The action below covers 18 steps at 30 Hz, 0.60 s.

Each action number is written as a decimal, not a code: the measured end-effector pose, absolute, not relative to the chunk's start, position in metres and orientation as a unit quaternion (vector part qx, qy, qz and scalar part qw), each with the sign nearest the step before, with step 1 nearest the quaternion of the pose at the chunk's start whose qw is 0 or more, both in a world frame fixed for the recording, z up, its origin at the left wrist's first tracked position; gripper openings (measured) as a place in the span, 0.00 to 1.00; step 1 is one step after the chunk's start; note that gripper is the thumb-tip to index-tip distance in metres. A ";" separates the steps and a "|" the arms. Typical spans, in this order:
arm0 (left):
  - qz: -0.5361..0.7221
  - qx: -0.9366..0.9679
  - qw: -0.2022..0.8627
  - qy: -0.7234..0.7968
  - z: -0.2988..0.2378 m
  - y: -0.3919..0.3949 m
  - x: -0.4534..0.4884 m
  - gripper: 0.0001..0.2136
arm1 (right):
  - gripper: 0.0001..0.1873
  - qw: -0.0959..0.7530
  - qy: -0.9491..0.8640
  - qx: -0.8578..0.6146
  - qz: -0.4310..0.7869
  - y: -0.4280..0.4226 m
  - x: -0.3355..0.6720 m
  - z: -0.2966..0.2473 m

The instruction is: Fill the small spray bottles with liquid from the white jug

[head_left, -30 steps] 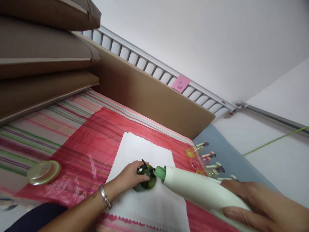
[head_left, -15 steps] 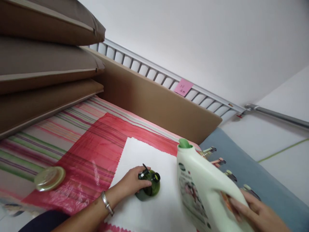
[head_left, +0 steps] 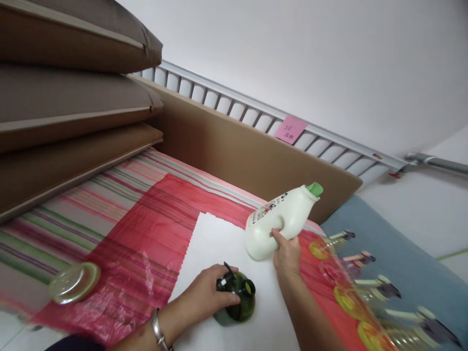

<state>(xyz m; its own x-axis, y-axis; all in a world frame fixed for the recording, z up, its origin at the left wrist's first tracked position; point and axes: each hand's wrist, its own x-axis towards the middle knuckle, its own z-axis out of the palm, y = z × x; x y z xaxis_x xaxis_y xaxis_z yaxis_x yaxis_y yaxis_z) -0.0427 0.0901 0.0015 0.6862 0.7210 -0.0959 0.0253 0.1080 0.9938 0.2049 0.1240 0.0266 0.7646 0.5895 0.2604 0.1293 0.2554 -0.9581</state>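
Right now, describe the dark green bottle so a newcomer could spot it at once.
Find the red film, then the white sheet with zigzag edges lying on it. Over that sheet, the left hand holds the bottle. Its dark green, see-through body sets it apart from the larger, pale jug in the right hand.

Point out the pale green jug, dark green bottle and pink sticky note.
Pale green jug (head_left: pixel 268 222), head view: side of its body.
Dark green bottle (head_left: pixel 246 307), head view: side of its body.
Pink sticky note (head_left: pixel 291 129), head view: middle of the sheet.
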 end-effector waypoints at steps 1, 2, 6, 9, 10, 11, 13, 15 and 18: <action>0.261 0.619 0.677 0.301 0.002 0.090 -0.043 0.26 | 0.19 0.721 -0.311 -0.598 0.161 0.127 0.204 0.019; 0.265 0.620 0.675 0.299 0.002 0.090 -0.043 0.26 | 0.19 0.706 -0.318 -0.610 0.167 0.129 0.203 0.011; 0.274 0.624 0.672 0.291 0.001 0.090 -0.044 0.26 | 0.21 0.640 -0.343 -0.664 0.179 0.124 0.204 -0.005; 0.277 0.633 0.664 0.285 0.001 0.090 -0.044 0.25 | 0.22 0.598 -0.355 -0.697 0.175 0.120 0.207 -0.002; 0.278 0.636 0.660 0.287 0.002 0.090 -0.044 0.25 | 0.22 0.585 -0.360 -0.705 0.175 0.118 0.208 0.002; 0.278 0.640 0.654 0.290 0.003 0.090 -0.044 0.25 | 0.21 0.574 -0.366 -0.712 0.175 0.116 0.208 0.006; 0.279 0.647 0.644 0.297 0.004 0.090 -0.045 0.25 | 0.22 0.555 -0.378 -0.720 0.174 0.106 0.206 0.019; 0.279 0.653 0.637 0.300 0.004 0.089 -0.045 0.25 | 0.26 0.543 -0.382 -0.731 0.157 0.091 0.200 0.035; 0.281 0.662 0.629 0.295 0.005 0.089 -0.045 0.24 | 0.30 0.531 -0.392 -0.742 0.114 0.060 0.178 0.060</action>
